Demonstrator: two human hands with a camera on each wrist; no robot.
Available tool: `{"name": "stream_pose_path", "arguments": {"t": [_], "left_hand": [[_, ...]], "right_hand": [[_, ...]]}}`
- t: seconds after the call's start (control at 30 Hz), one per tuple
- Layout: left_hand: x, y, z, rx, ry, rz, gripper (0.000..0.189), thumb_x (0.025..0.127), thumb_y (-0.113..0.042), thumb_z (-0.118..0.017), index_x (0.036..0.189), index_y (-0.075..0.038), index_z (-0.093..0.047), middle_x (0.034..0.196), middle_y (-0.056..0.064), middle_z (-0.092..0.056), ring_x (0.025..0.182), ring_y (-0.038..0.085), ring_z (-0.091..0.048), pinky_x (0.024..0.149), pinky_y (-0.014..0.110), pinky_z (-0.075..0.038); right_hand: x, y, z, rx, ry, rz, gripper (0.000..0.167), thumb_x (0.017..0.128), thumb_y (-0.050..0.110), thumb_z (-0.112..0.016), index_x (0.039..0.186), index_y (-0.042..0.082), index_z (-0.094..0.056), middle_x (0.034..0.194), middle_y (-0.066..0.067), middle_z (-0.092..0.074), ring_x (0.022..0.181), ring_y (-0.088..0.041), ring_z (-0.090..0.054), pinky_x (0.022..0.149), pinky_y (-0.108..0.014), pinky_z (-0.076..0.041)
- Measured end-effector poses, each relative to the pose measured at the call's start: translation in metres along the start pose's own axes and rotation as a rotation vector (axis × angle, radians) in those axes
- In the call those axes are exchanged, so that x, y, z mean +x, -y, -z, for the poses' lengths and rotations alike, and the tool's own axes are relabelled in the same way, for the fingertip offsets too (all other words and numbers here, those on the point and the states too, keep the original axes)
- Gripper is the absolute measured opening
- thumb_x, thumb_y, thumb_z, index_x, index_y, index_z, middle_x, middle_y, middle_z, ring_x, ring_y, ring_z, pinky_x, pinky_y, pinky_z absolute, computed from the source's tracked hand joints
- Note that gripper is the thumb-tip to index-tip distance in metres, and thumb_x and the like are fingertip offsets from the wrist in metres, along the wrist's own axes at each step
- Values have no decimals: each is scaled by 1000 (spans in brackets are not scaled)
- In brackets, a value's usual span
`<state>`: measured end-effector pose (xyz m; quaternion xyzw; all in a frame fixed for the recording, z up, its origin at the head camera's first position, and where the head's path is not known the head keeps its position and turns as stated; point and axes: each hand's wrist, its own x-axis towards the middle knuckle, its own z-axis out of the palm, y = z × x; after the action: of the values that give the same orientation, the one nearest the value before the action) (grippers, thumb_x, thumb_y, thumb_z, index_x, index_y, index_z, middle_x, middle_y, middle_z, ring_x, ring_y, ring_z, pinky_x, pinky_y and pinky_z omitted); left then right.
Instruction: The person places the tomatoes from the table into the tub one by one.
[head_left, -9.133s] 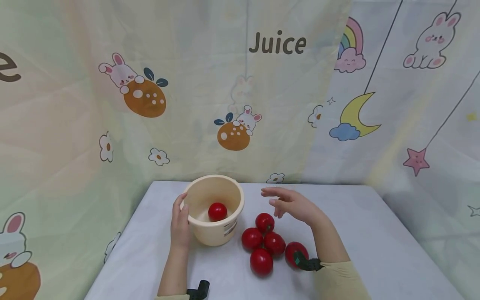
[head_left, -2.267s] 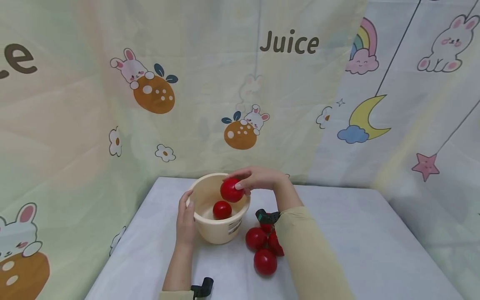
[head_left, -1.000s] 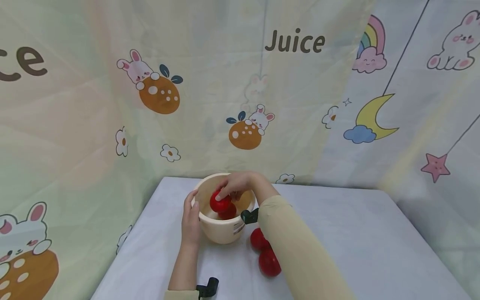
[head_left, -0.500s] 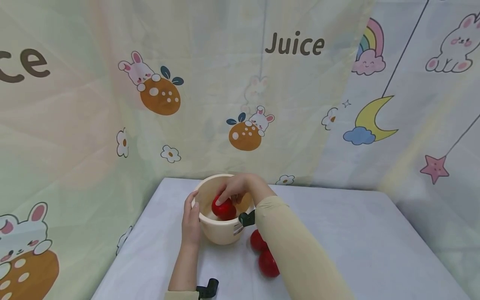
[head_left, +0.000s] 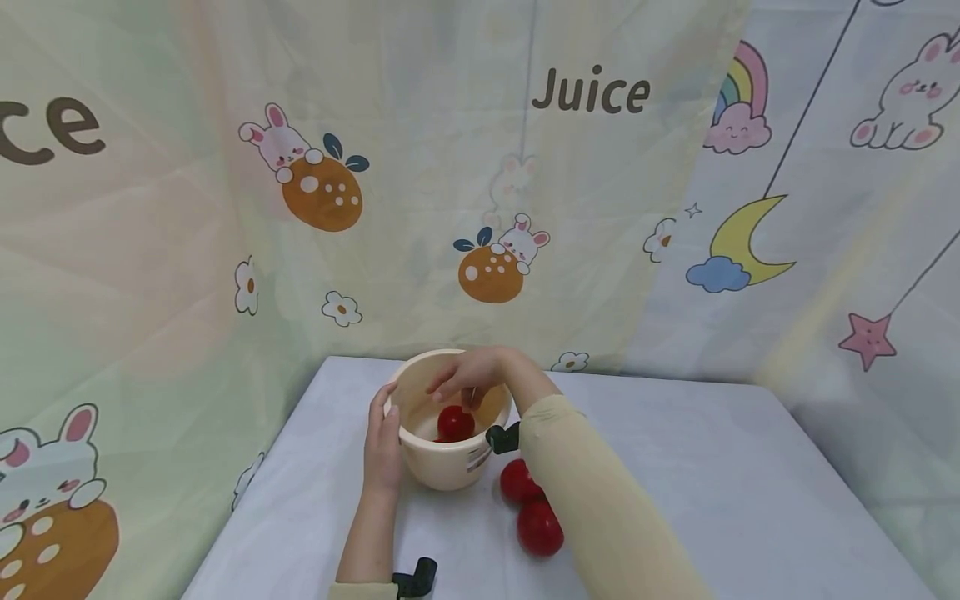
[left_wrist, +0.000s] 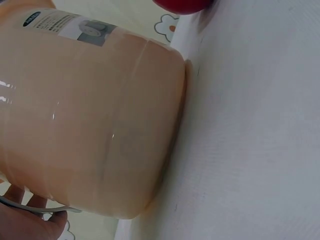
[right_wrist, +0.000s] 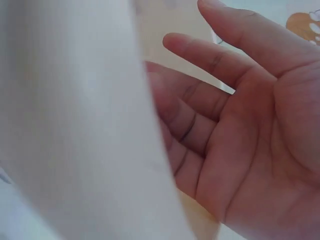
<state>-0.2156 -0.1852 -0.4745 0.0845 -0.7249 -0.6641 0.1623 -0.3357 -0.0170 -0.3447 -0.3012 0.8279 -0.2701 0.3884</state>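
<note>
A cream plastic bucket stands on the table, tilted slightly in the head view. My left hand grips its left rim, thumb outside; the left wrist view shows fingers by the bucket's thin handle. Inside the bucket lies a glossy red round fruit, with a sliver of another low in front, mostly hidden by the front rim. My right hand hovers over the bucket's mouth just above the fruit, holding nothing. In the right wrist view the palm is bare and the fingers loosely bent.
Right of the bucket, on the white-covered table, sit red fruits, one behind another. My right sleeve covers the area beside them. A patterned cloth hangs behind the table.
My right hand carried a red fruit from over the rim down into the bucket, then let it go and rose slightly with its fingers loosened. My left hand stayed on the rim.
</note>
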Motion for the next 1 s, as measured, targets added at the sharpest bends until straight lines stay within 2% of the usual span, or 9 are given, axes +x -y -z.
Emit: {"name": "stream_pose_path", "arguments": {"t": [0.2, 0.43, 0.63, 0.83, 1.0], "left_hand": [[1, 0, 0, 3, -4, -24, 39, 104, -45, -33, 143, -46, -37, 156, -11, -35, 146, 24, -32, 115, 65, -28], [0, -1, -1, 18, -10, -18, 40, 103, -46, -35, 143, -47, -36, 156, -12, -35, 146, 22, -33, 114, 64, -30], [-2, -5, 0, -1, 5, -26, 42, 104, -38, -37, 145, -43, -36, 156, -9, -35, 146, 22, -32, 114, 63, -32], [-5, -16, 0, -6, 11, -19, 44, 104, -30, -36, 148, -33, -35, 156, -4, -35, 145, 25, -32, 115, 61, -32], [-7, -17, 0, -14, 15, -18, 43, 104, -32, -35, 147, -35, -36, 157, -5, -35, 146, 24, -32, 115, 61, -31]], "right_hand": [[-12, -5, 3, -62, -70, 57, 45, 93, 38, -65, 135, 25, -61, 122, -3, -64, 88, -27, -66, 84, -41, -59], [-30, -23, 7, -77, -148, 137, 34, 93, 43, -62, 128, 39, -63, 121, 1, -64, 83, -23, -66, 77, -35, -58], [-60, -44, 5, 19, -312, 180, 35, 96, 35, -61, 130, 27, -63, 131, -7, -63, 78, -27, -64, 77, -38, -57], [-87, -75, -6, 93, -446, 186, 38, 97, 32, -60, 134, 21, -61, 129, -3, -64, 82, -38, -64, 77, -37, -54], [-108, -106, -20, 121, -526, 113, 37, 94, 39, -63, 130, 29, -63, 119, -1, -65, 79, -32, -64, 78, -37, -52]]}}
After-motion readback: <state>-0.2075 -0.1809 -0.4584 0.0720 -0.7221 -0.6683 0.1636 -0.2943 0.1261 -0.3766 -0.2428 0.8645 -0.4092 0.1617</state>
